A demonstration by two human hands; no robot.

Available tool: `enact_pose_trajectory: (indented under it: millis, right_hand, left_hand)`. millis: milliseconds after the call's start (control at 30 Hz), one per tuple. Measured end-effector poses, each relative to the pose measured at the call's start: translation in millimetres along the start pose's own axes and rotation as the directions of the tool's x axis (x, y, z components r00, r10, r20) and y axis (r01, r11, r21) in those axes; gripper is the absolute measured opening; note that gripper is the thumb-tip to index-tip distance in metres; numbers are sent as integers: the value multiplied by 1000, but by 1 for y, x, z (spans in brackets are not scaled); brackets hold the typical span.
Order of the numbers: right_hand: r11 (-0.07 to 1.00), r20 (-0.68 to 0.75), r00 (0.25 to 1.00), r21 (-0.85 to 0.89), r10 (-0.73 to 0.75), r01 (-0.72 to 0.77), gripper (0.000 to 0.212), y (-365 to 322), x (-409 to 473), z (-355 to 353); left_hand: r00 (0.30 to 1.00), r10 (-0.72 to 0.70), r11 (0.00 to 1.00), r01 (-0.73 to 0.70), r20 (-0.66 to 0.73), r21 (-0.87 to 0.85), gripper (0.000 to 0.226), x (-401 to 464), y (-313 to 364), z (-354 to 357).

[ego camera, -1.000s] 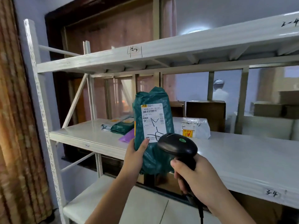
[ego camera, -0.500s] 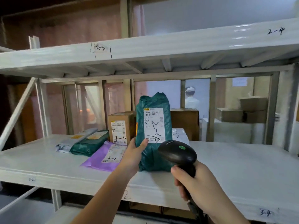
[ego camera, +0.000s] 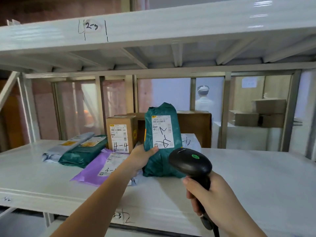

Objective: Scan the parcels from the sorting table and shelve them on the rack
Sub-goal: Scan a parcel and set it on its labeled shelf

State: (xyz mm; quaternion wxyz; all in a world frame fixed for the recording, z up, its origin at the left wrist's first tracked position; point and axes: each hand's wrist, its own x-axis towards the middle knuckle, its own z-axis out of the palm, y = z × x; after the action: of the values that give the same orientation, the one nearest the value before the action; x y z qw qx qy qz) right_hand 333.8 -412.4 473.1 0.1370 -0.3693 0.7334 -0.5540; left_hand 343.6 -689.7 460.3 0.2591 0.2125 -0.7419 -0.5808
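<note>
Head view:
Left hand [ego camera: 142,155]: fingers clamped on the green parcel [ego camera: 161,141], thumb on its label.
Green parcel: upright on the rack shelf [ego camera: 256,177], at 12 o'clock.
Right hand [ego camera: 213,197]: at 5 o'clock, fingers wrapped round the scanner [ego camera: 189,162] handle.
Neighbours: purple mailer [ego camera: 99,166] and cardboard box [ego camera: 120,134] at 10 o'clock.

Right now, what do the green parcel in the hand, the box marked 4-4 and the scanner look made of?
Green parcel: seemingly thin plastic mailer film, wrinkled and faintly glossy, with a white paper label.
Box marked 4-4: brown corrugated cardboard by its look, matte, sharp folded edges.
Scanner: hard black plastic, smooth with a soft sheen, green dot on top.
</note>
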Motion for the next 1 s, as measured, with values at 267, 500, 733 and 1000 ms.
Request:
enact_pose_trajectory:
  millis: [267,500,733,1000]
  right_hand:
    - [1000,-54,998,21,15,-14,20,-5,0,16]
    - [1000,-78,997,9,7,-7,19,-12,-6,28]
    - [1000,-115,993,20,23,-21,20,-14,-19,37]
    - [998,-127,991,53,43,-36,20,-19,-32,50]
  left_hand:
    - [990,12,985,13,-143,173,51,26,-17,-10]
    - [979,-7,994,30,-204,108,40,26,-22,-8]
    - [984,30,997,-16,-178,82,25,12,-16,-10]
    - [987,124,983,-108,-105,149,26,4,-4,-14]
